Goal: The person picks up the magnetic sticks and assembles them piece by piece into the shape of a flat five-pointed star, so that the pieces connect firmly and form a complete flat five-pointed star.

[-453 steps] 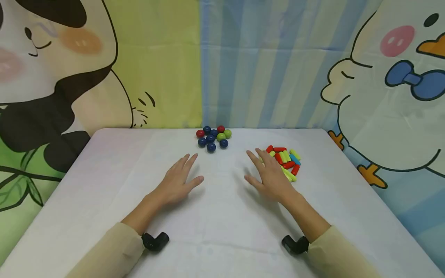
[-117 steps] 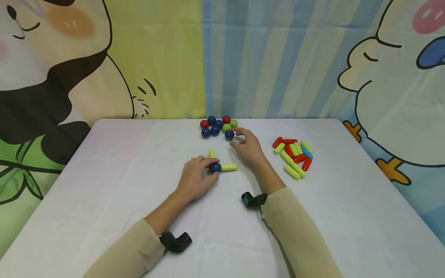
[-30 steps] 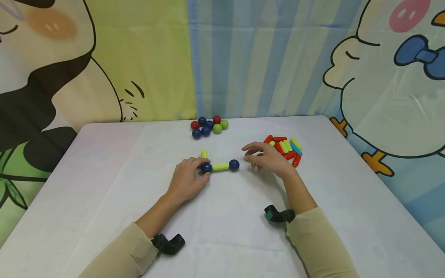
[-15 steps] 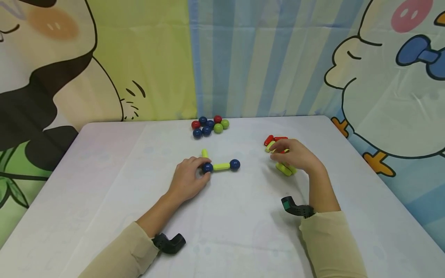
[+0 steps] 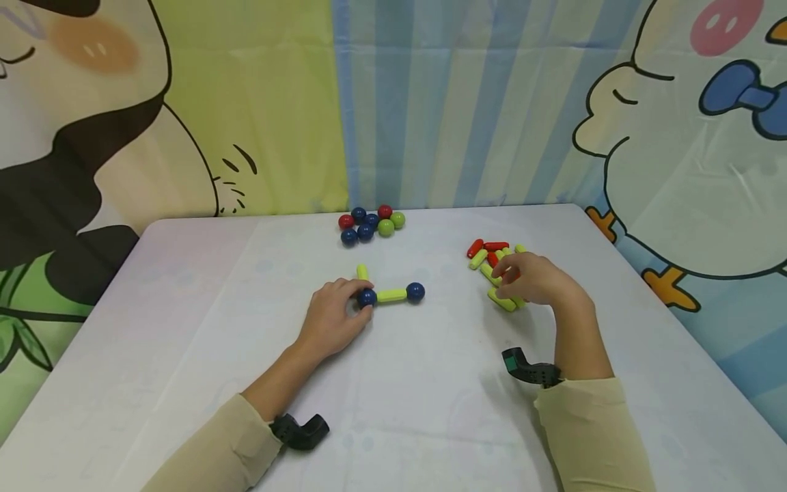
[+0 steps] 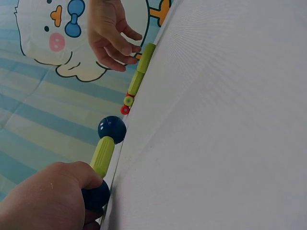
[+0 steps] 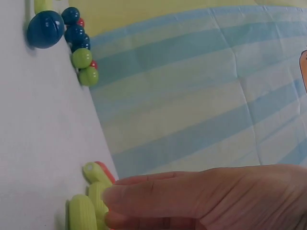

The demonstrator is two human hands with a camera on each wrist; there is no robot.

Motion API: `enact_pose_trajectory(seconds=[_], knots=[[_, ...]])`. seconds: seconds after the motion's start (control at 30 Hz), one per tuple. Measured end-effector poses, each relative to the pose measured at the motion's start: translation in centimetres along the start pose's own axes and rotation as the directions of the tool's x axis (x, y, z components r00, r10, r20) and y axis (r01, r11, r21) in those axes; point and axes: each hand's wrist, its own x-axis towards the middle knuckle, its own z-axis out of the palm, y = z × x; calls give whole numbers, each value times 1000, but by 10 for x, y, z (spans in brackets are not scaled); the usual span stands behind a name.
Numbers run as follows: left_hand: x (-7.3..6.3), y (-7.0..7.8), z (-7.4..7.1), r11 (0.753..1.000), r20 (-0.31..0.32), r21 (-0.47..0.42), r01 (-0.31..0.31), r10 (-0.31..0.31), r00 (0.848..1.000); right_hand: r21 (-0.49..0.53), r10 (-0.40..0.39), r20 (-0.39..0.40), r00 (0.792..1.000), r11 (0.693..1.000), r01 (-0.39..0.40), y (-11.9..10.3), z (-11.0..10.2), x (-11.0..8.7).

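My left hand (image 5: 332, 318) pinches a dark blue ball (image 5: 367, 297) between thumb and fingers, low over the white table. From that ball a yellow-green ribbed stick (image 5: 391, 295) runs right to a second blue ball (image 5: 415, 292); another yellow-green stick (image 5: 362, 272) points toward the far edge. My right hand (image 5: 541, 280) hovers over the pile of short sticks, its fingers loosely bent and hiding part of it. In the right wrist view, the fingertips (image 7: 113, 197) overlap a yellow-green stick (image 7: 97, 196); the left wrist view shows no stick between the fingers.
Loose blue, red and green balls (image 5: 365, 232) cluster at the table's far edge. Red sticks (image 5: 475, 247) and yellow-green sticks lie in the pile at the right. A printed cloth backdrop (image 5: 430, 102) hangs right behind the table (image 5: 203, 342).
My right hand has moved from the loose balls to the stick pile; the blue ball it was at now ends the right-hand stick. My left hand stays on the corner ball.
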Motion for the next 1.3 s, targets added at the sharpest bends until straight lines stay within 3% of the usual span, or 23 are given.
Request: enact_pose_trajectory(seconds=[0.43,0.7,0.97,1.3], knots=[[0,0,0,1000,9,-5,13,-13,1000,-43,-29,25,999,999,30,-5,15,10],[0,1,-2,1000,13,-3,11,-11,1000,-75,-125,0,992,989,125,-9,20,12],[0,1,-2,1000,12,-3,12,-12,1000,6,-176,-56,983,984,176,-15,25,19],[0,-1,0,1000,18,-10,22,-22,1000,238,-155,-51,987,958,162,-20,44,34]])
